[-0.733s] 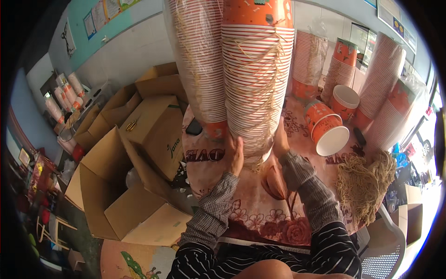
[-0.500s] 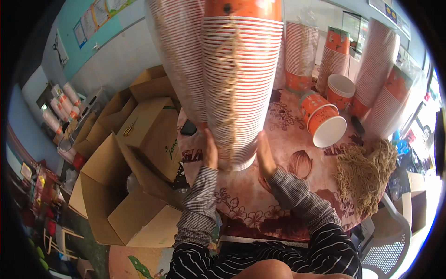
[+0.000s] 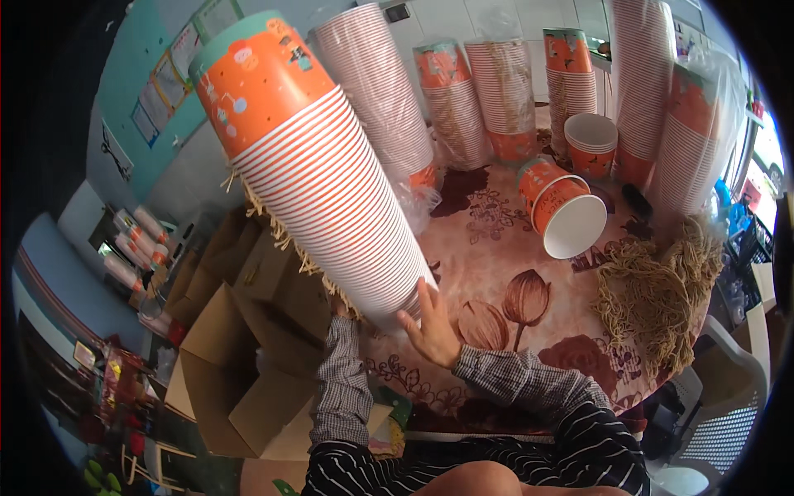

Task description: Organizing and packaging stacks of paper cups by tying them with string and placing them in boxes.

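Note:
A tall nested stack of orange and white paper cups [image 3: 331, 190] leans to the left in front of me, its green-rimmed end up. Brown stringy twine [image 3: 289, 236] hangs along its left side. At the lower end, my left hand [image 3: 340, 308] supports the stack from the left; its fingers are mostly hidden behind the cups. My right hand [image 3: 434, 332] lies against the lower right side, fingers spread and thumb apart, touching the cups without wrapping round them.
Several wrapped cup stacks [image 3: 376, 91] stand at the table's back. Loose cups [image 3: 562, 207] lie on their side near a small upright cup stack [image 3: 590, 145]. A heap of tan twine [image 3: 653, 289] is at the right. Open cardboard boxes [image 3: 240, 372] stand left of the flowered tablecloth [image 3: 496, 289].
The stack has swung from upright to a leftward tilt, and its twine has turned to the left side. My left hand has shifted left and down; my right hand has spread and moved lower.

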The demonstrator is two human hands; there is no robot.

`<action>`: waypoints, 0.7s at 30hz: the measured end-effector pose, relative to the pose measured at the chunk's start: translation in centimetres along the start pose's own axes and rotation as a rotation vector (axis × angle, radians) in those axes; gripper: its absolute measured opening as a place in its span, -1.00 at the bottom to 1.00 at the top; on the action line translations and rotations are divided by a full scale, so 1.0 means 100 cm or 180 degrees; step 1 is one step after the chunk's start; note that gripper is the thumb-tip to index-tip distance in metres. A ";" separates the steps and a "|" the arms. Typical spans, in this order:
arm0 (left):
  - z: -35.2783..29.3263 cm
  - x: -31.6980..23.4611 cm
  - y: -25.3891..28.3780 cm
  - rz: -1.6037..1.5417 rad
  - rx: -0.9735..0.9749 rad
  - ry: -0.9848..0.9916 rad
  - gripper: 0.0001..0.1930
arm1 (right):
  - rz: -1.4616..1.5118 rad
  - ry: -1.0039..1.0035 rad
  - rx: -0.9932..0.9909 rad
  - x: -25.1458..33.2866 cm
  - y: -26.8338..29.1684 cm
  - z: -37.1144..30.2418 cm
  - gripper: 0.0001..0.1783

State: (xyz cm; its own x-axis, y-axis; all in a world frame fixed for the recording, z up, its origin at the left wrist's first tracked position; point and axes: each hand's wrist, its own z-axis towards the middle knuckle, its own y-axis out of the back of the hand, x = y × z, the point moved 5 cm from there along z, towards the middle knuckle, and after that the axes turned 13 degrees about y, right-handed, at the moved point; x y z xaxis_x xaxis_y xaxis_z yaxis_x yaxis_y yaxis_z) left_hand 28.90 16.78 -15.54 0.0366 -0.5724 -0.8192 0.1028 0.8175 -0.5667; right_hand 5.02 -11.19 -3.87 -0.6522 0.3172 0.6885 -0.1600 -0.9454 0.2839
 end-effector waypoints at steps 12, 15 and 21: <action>-0.051 -0.065 -0.031 0.0731 -0.0771 -0.0044 -0.39 | 0.0924 0.0130 0.0583 0.001 -0.004 -0.004 -0.11; -0.081 -0.060 -0.039 0.0890 -0.0979 -0.0083 -0.37 | 0.1105 0.0071 0.0560 -0.007 0.002 0.000 -0.17; -0.102 -0.064 -0.061 0.1145 -0.1409 -0.0145 -0.34 | 0.1452 0.0079 0.0711 -0.034 0.014 -0.001 -0.28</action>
State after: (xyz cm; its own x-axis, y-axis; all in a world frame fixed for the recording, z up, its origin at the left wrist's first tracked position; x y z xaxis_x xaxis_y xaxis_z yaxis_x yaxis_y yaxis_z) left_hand 17.92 16.12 -7.78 0.0362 -0.2473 -0.9683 -0.3498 0.9045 -0.2441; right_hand 6.92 -13.56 -5.86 -0.6367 -0.1288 0.7603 0.3058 -0.9473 0.0956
